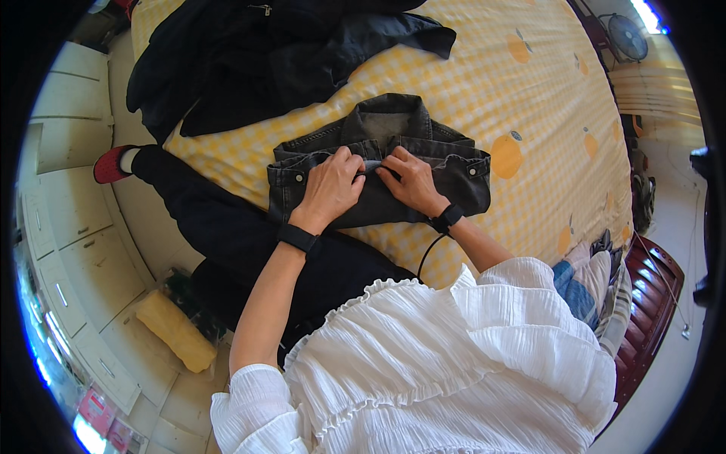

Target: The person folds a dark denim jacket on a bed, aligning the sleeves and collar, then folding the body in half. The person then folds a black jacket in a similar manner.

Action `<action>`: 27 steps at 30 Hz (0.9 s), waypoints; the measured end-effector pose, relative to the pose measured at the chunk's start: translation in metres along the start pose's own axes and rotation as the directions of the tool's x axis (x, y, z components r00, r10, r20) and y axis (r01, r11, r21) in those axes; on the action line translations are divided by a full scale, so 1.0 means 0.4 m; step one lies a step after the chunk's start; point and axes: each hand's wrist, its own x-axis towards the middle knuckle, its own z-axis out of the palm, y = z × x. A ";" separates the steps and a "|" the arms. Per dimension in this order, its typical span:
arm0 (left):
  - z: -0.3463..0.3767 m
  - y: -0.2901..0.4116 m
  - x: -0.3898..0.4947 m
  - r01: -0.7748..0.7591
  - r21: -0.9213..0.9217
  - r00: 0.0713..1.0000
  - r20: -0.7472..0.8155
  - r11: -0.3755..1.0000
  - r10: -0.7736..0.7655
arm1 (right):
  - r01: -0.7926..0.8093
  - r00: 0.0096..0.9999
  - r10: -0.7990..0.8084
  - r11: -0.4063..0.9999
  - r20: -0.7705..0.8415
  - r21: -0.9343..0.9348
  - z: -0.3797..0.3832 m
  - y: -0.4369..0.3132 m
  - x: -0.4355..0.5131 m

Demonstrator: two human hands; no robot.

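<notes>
A dark grey denim jacket (391, 204) lies folded on the bed, its collar at the top and its buttoned cuffs at either side. My left hand (334, 184) pinches the jacket's front near the middle, fingers curled on the cloth. Just to the right, my right hand (413, 180) pinches the other side of the front opening. A small strip of lighter cloth shows between both hands. Black bands circle both wrists, and a black cord hangs by the right one. Beyond the jacket, black garments (238, 74) are spread over the bed's far left part.
A yellow checked bedsheet (544, 204) with fruit prints covers the bed. Folded cloths (584, 284) lie by the dark red headboard (652, 306) at right. White cabinets (79, 204) and a yellow bundle (176, 329) are at left. A fan (626, 37) stands at upper right.
</notes>
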 end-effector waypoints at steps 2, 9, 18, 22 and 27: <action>-0.001 -0.004 -0.002 -0.022 0.033 1.000 0.002 0.999 0.022 | -0.009 1.000 0.009 1.000 -0.005 0.003 0.002 0.001 0.000; 0.002 -0.016 -0.007 -0.012 0.052 1.000 -0.023 0.999 0.014 | -0.024 1.000 0.024 1.000 0.000 0.001 0.004 0.002 0.002; 0.005 -0.027 -0.007 -0.005 0.161 0.998 -0.061 0.987 0.015 | -0.015 1.000 0.015 1.000 0.002 -0.004 0.004 0.001 0.005; 0.001 -0.029 -0.008 -0.042 0.210 0.995 -0.085 0.977 0.060 | -0.018 1.000 0.018 1.000 -0.006 0.008 0.006 0.004 0.004; 0.003 -0.032 -0.010 -0.013 0.237 0.996 -0.087 0.971 0.035 | -0.039 0.999 0.039 0.999 -0.014 0.024 0.010 0.009 0.005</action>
